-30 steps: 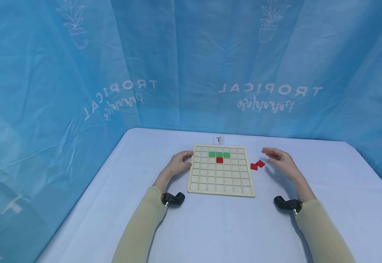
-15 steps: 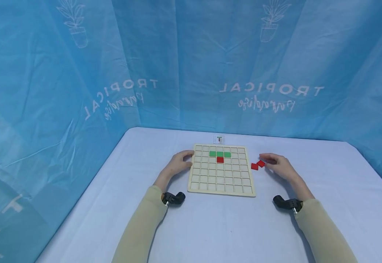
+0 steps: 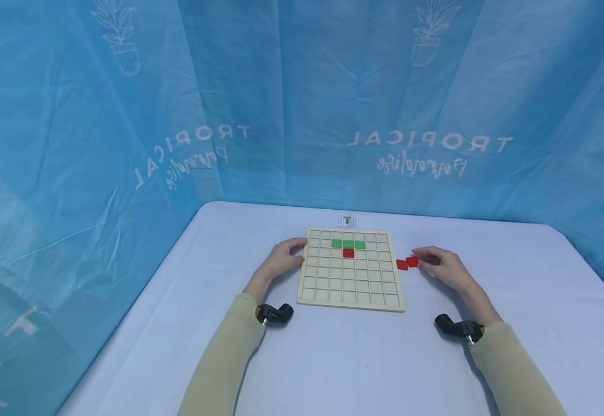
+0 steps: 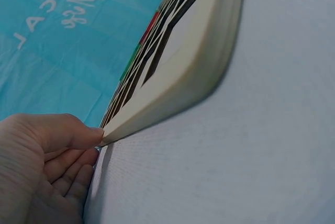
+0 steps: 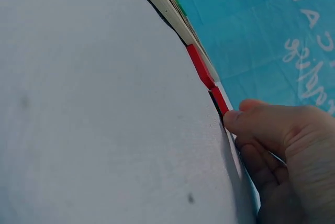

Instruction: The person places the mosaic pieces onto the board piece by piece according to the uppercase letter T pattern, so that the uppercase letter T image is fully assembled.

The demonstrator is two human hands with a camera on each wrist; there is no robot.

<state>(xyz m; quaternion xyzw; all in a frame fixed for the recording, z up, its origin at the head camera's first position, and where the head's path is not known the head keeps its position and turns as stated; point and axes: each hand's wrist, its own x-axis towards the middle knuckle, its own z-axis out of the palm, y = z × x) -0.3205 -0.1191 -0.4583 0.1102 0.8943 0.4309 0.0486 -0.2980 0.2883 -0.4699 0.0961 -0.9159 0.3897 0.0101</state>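
A pale square grid board [image 3: 356, 284] lies on the table. Its cells hold three green tiles [image 3: 348, 244] in a row, with one red tile [image 3: 348, 253] below the middle one. My left hand [image 3: 284, 258] touches the board's left edge, thumb and fingers spread along it. Right of the board, my right hand [image 3: 446, 269] pinches a red square tile [image 5: 220, 100] between thumb and index finger, its near edge seemingly a little off the cloth. Another red tile [image 5: 200, 66] lies between it and the board.
A small printed card [image 3: 347, 221] with a T-shaped coloured pattern lies behind the board. White cloth [image 3: 333, 370] covers the table. Blue printed curtains [image 3: 312, 104] hang at the back and left. Each wrist wears a black camera mount [image 3: 274, 314].
My right hand has come down and left onto the farther red tile, its fingers closing on it. That tile has turned slightly. My left hand stays at the board's edge.
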